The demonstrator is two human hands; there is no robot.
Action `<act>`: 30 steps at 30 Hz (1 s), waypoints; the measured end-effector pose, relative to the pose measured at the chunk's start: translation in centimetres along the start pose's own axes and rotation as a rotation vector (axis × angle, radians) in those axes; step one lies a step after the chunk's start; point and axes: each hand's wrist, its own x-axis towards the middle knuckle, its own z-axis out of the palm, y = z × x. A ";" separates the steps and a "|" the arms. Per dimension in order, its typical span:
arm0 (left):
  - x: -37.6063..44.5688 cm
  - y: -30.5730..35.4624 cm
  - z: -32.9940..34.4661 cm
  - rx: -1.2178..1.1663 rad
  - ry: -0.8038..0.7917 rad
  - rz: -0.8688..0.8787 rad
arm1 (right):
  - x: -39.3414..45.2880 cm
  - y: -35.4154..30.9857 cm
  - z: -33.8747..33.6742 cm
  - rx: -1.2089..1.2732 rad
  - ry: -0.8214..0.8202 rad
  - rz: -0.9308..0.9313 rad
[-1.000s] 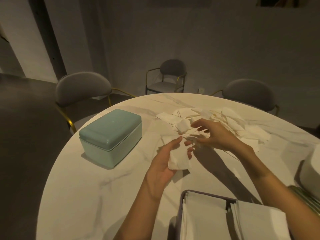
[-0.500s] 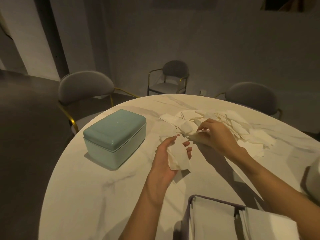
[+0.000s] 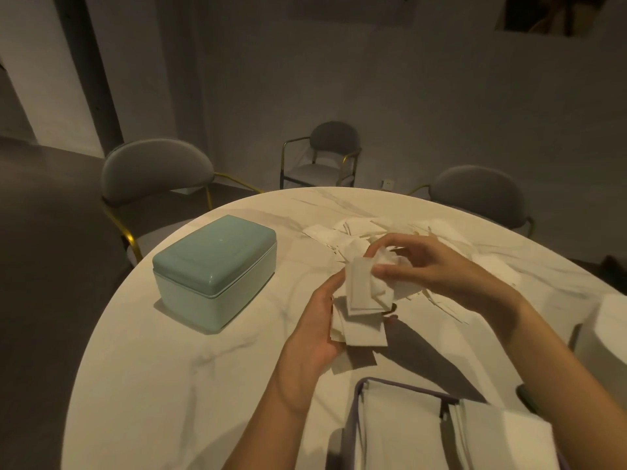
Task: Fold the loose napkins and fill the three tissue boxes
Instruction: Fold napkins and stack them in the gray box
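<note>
A small stack of folded white napkins [image 3: 362, 315] lies in my left hand [image 3: 314, 329], which holds it from underneath above the table. My right hand [image 3: 431, 269] pinches another white napkin [image 3: 381, 269] and lays it on top of that stack. Behind my hands a pile of loose white napkins [image 3: 441, 242] is spread over the marble table [image 3: 203, 385]. A closed teal tissue box [image 3: 215, 268] stands on the left of the table. At the near edge an open purple-rimmed box [image 3: 407, 432] holds folded napkins.
A white container [image 3: 607, 337] sits at the right edge of the table. Three grey chairs with gold legs stand beyond the table: one at the left [image 3: 152, 174], one by the far wall [image 3: 325, 157], one at the right [image 3: 478, 195].
My right hand has lifted a napkin out of the pile and brought it onto the stack in my left hand. The left hand has risen a little with the stack.
</note>
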 end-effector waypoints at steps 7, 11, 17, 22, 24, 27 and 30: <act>-0.6 -0.1 -0.1 0.149 -0.071 0.080 | 0.0 2.4 0.4 -0.135 0.182 -0.035; -0.2 -0.4 -1.1 0.339 -0.024 0.147 | -0.5 2.2 0.3 -0.091 0.238 0.013; 0.5 -0.9 -1.4 0.563 0.027 0.313 | -0.3 1.8 0.2 -0.226 0.257 0.029; 0.9 -0.9 -1.8 0.659 0.049 0.271 | -0.3 2.8 0.3 -0.383 0.121 0.132; 1.1 -0.8 -2.1 0.597 0.059 0.259 | -0.6 2.5 -0.1 -0.409 0.093 0.146; 1.3 -0.2 -2.1 0.404 0.103 0.196 | -1.2 1.6 -0.9 -0.286 0.040 0.161; 1.3 0.0 -2.1 0.278 0.113 0.110 | -1.4 0.5 -0.7 0.000 -0.031 0.133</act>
